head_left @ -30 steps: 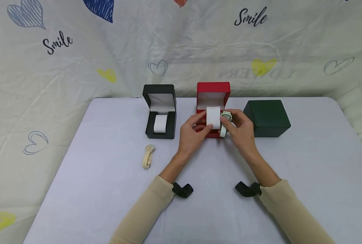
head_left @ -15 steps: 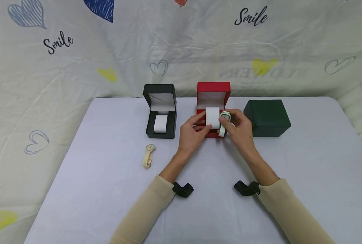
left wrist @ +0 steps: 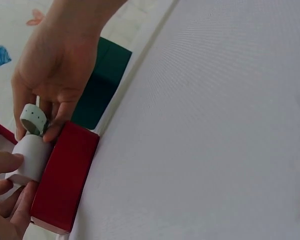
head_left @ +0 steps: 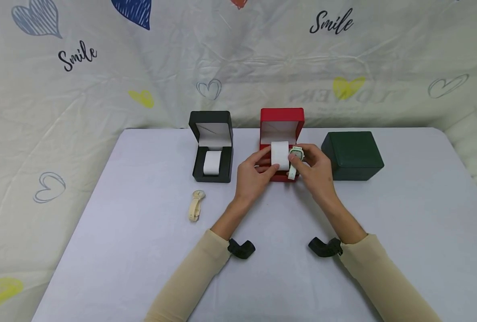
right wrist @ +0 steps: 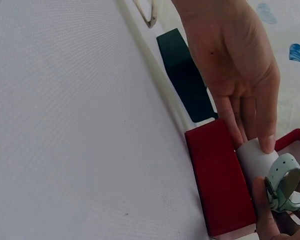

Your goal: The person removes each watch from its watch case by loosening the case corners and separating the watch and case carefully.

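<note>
My left hand (head_left: 252, 176) holds a white watch cushion (head_left: 280, 155) between thumb and fingers, over the base of an open red watch box (head_left: 281, 115). My right hand (head_left: 318, 172) pinches a pale mint-green watch (head_left: 296, 154) right beside the cushion's right end. In the right wrist view the strap (right wrist: 285, 162) forms a closed loop at the end of the cushion (right wrist: 257, 159). Whether the loop is partly over the cushion, I cannot tell. Fingers cover much of the red box's inside in the head view.
Left of the red box stands an open black watch box (head_left: 198, 166) with a white cushion (head_left: 212, 163) inside. A cream watch (head_left: 195, 205) lies in front of it on the white table (head_left: 141, 259). A closed dark green box (head_left: 352, 156) stands at the right.
The cushion and the mint-green watch have shifted very slightly left, and the gap between them looks a little smaller. Both hands keep their holds.
</note>
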### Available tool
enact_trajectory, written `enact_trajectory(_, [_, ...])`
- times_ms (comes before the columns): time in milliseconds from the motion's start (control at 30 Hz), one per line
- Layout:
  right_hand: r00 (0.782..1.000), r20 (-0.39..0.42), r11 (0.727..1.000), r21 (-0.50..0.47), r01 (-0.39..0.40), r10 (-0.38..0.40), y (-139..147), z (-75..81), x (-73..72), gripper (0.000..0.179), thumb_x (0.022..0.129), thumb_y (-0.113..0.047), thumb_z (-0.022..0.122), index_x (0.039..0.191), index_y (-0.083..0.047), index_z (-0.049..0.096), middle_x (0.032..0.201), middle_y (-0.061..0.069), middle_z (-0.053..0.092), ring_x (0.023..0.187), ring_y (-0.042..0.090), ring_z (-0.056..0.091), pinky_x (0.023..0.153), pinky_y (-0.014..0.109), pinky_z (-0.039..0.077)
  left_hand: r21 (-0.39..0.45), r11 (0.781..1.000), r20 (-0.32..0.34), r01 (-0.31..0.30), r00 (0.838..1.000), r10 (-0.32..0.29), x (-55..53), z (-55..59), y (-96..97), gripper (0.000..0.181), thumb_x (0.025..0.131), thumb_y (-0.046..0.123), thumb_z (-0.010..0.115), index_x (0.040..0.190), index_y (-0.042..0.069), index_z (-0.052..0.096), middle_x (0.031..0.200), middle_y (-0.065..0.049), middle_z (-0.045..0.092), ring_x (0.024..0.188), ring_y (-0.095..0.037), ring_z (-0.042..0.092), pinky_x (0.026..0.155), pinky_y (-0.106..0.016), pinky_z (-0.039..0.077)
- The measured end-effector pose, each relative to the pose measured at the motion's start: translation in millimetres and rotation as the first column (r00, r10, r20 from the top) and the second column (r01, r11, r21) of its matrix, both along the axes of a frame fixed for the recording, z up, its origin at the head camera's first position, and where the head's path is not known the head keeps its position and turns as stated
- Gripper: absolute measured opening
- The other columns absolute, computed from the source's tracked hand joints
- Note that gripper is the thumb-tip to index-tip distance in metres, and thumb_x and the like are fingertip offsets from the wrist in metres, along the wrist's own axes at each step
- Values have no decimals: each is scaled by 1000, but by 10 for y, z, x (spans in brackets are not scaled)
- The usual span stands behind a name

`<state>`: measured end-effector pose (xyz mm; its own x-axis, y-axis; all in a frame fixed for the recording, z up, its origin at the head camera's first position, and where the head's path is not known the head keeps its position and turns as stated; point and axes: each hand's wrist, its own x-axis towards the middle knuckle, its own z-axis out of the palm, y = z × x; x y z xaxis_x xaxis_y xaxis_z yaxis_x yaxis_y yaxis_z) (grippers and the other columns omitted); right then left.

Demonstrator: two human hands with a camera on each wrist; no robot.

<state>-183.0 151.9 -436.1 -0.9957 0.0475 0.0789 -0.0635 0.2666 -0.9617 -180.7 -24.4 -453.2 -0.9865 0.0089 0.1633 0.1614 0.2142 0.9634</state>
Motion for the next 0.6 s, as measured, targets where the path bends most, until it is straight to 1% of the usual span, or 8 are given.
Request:
enact_trajectory(167, [1000,16,999,40,9,-9,6,0,-14,41,101,-25,69,137,-5,61,132,13,67,111,9,61,98,14,47,-15,1000,-5,11,1000,-12,-17,-3,-5,55,91,10,80,143,12,63,117,-16,74,95,-26,78,83,-20,62])
enact_trajectory(367, [999,40,999,45,10,-12,10,-7,-29,42,101,-26,69,137,-6,61,133,13,67,113,13,60,95,13,48,-32,999,14,14,1000,-13,-35,5,-2,56,91,10,80,144,14,63,111,-16,75,94,-25,78,83,-22,63])
enact_trajectory(600, [999,44,999,52,9,-11,-3,-15,-32,42,100,-26,70,136,-5,61,131,14,68,112,16,60,92,11,48,-58,998,32,5,999,-3,-37,-6,-7,56,92,11,80,145,13,62,112,-16,75,94,-26,78,83,-25,64])
